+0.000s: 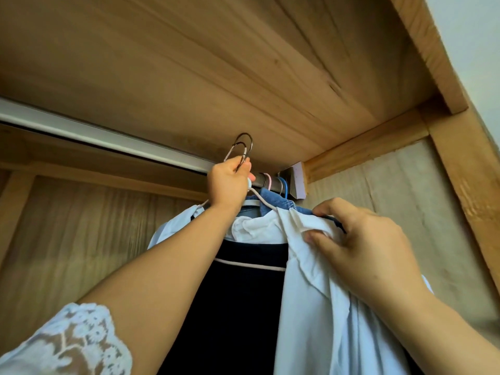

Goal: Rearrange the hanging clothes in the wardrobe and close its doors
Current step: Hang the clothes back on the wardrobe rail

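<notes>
With her left hand (228,182) gripping two hanger hooks (242,150) and right hand (359,236) pinching the white shirt (324,307), she should seat both hooks squarely over the rail (263,181).

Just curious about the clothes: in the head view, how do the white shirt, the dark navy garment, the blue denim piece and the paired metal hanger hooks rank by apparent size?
1. White shirt, though nearest the camera.
2. Dark navy garment.
3. Blue denim piece, mostly hidden.
4. Paired metal hanger hooks.
</notes>
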A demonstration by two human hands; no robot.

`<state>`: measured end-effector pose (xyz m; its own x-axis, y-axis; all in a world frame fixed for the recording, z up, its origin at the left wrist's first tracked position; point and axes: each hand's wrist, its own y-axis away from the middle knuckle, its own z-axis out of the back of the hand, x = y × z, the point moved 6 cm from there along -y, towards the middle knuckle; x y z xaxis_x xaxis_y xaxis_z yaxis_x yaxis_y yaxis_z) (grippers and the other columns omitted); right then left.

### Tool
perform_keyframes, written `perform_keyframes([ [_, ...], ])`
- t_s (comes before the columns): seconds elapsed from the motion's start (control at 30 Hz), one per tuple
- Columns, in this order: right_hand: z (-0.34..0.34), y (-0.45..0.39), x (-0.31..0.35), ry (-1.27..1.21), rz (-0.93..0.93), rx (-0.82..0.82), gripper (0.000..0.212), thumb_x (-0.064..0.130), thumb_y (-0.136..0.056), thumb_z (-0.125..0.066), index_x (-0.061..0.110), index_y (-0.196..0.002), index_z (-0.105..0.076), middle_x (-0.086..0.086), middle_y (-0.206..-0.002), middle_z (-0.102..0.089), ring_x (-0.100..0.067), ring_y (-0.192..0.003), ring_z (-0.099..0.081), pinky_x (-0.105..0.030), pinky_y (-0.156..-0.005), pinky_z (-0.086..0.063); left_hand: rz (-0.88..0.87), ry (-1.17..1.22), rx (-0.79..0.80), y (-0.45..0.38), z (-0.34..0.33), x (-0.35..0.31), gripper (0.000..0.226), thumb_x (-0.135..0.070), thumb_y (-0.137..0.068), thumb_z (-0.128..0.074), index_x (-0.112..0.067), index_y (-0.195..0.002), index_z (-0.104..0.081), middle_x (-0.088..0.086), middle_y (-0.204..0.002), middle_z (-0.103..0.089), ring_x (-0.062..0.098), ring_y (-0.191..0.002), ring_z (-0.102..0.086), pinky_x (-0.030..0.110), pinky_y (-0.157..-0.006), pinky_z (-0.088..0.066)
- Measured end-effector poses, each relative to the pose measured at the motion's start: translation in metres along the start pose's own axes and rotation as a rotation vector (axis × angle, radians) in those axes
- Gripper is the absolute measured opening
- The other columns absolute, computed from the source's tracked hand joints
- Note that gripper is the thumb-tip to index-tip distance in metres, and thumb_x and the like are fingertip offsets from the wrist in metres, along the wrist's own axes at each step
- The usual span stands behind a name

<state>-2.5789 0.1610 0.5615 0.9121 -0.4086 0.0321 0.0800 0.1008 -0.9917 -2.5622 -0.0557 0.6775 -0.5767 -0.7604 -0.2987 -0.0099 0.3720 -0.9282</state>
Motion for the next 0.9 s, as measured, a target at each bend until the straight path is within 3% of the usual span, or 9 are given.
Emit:
perform_keyframes([
  [0.27, -0.021, 0.000, -0.010, 0.010, -0.027, -0.020, 0.023, 0.034, -0.074, -0.073, 0.031, -0.093, -0.061, 0.003, -0.074, -0.061, -0.030, -0.075, -0.061, -0.030, -0.057, -0.035, -0.017, -0.042, 0.001, -0.004, 0.005, 0.011, 0.015, -0.020, -0.092, -0.057, -0.017, -0.090, -0.072, -0.005, -0.060, -0.066, 0.021, -0.071, -0.063, 0.039, -0.078, -0.055],
  [0.4, -0.032, 0.003, 0.001, 0.004, -0.017, -0.009, 0.021, 0.036, -0.078, -0.068, 0.029, -0.097, -0.061, 0.002, -0.080, -0.061, -0.029, -0.079, -0.060, -0.031, -0.059, -0.032, -0.015, -0.086, 0.027, -0.003, 0.010, 0.022, 0.015, -0.018, -0.092, -0.057, -0.016, -0.089, -0.071, -0.005, -0.061, -0.066, 0.021, -0.069, -0.064, 0.040, -0.076, -0.055],
  [0.53, -0.042, 0.012, 0.001, 0.029, 0.023, -0.002, 0.027, 0.030, -0.070, -0.076, 0.029, -0.093, -0.061, 0.001, -0.073, -0.063, -0.029, -0.066, -0.063, -0.031, -0.048, -0.037, -0.016, -0.057, 0.042, 0.004, 0.018, 0.036, 0.027, -0.015, -0.092, -0.058, -0.016, -0.118, -0.065, 0.002, -0.060, -0.065, 0.014, -0.056, -0.059, 0.032, -0.068, -0.055],
  [0.63, -0.045, 0.019, -0.003, 0.038, -0.020, -0.019, 0.028, 0.034, -0.068, -0.077, 0.033, -0.091, -0.062, 0.003, -0.072, -0.065, -0.029, -0.063, -0.064, -0.028, -0.047, -0.035, -0.052, -0.039, 0.021, 0.011, 0.022, 0.039, 0.031, -0.017, -0.092, -0.058, -0.021, -0.123, -0.061, 0.006, -0.063, -0.067, 0.011, -0.050, -0.058, 0.031, -0.061, -0.054],
  [0.7, -0.040, 0.020, -0.002, 0.037, -0.038, -0.058, 0.015, 0.043, -0.076, -0.069, 0.034, -0.084, -0.060, 0.005, -0.073, -0.065, -0.026, -0.066, -0.063, -0.027, -0.049, -0.035, -0.075, -0.024, -0.011, 0.013, 0.023, 0.038, 0.030, -0.016, -0.093, -0.057, -0.020, -0.122, -0.062, 0.008, -0.069, -0.068, 0.016, -0.059, -0.063, 0.031, -0.061, -0.054],
  [0.83, -0.040, 0.016, -0.002, -0.078, -0.085, -0.011, 0.046, 0.059, -0.091, -0.021, 0.024, -0.071, -0.044, 0.006, -0.065, -0.053, -0.019, -0.068, -0.051, -0.033, -0.055, -0.036, -0.108, -0.046, -0.083, 0.013, 0.025, 0.034, 0.028, -0.013, -0.095, -0.053, -0.013, -0.120, -0.064, 0.002, -0.082, -0.066, 0.016, -0.065, -0.067, 0.031, -0.071, -0.056],
  [0.9, -0.038, 0.013, -0.005, -0.050, -0.106, 0.011, 0.043, 0.051, -0.092, -0.019, 0.022, -0.076, -0.047, 0.006, -0.066, -0.052, -0.019, -0.070, -0.050, -0.034, -0.057, -0.036, -0.156, -0.129, -0.115, 0.011, 0.029, 0.032, 0.026, -0.016, -0.095, -0.052, -0.014, -0.117, -0.065, 0.000, -0.081, -0.067, 0.018, -0.070, -0.069, 0.036, -0.074, -0.057],
])
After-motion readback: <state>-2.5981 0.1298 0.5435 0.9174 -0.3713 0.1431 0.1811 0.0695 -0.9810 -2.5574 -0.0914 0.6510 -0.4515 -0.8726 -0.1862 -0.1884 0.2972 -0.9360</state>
